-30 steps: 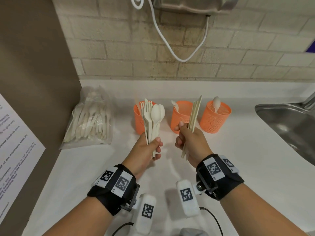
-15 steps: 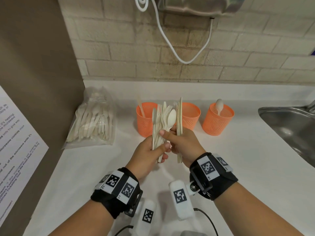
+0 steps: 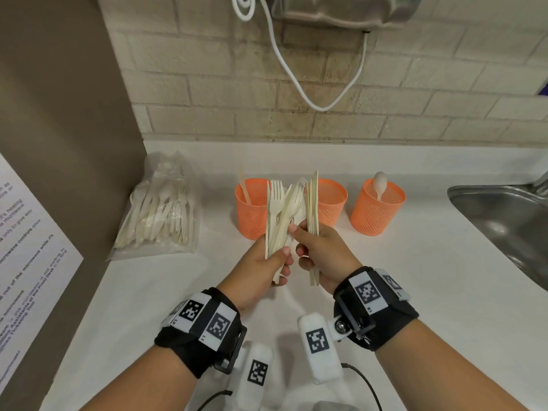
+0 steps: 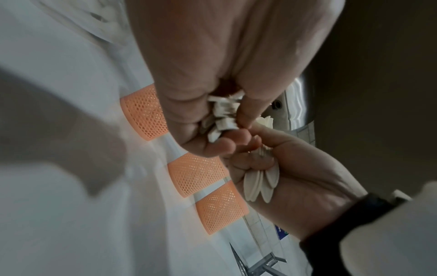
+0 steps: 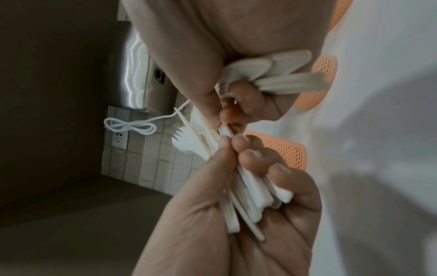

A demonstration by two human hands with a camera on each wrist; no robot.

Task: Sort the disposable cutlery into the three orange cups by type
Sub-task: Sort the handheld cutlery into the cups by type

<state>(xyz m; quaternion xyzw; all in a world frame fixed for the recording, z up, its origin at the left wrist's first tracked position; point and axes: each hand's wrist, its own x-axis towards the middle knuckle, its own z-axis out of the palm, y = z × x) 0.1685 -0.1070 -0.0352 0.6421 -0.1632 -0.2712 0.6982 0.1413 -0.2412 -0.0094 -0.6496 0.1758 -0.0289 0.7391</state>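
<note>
My left hand (image 3: pixel 283 259) grips a mixed bundle of pale forks and spoons (image 3: pixel 281 212) upright in front of the cups. Touching it, my right hand (image 3: pixel 296 238) holds a stack of knives (image 3: pixel 312 203) in its curled fingers, while its thumb and forefinger pinch one piece of the left bundle. The three orange mesh cups stand behind in a row. The left cup (image 3: pixel 252 215) holds a knife, the middle cup (image 3: pixel 333 203) a fork, the right cup (image 3: pixel 378 212) a spoon (image 3: pixel 380 182). In the right wrist view the knife handles (image 5: pixel 272 78) show in my fist above the left bundle (image 5: pixel 248 190).
A clear bag of more cutlery (image 3: pixel 160 212) lies at the left by a brown wall. A steel sink (image 3: pixel 504 221) is set into the white counter at the right. A hand dryer (image 3: pixel 341 10) with a white cable hangs on the brick wall.
My right hand moved left with its knives until it met the left bundle. Its thumb and forefinger now pinch a piece there. The left hand shifted slightly right.
</note>
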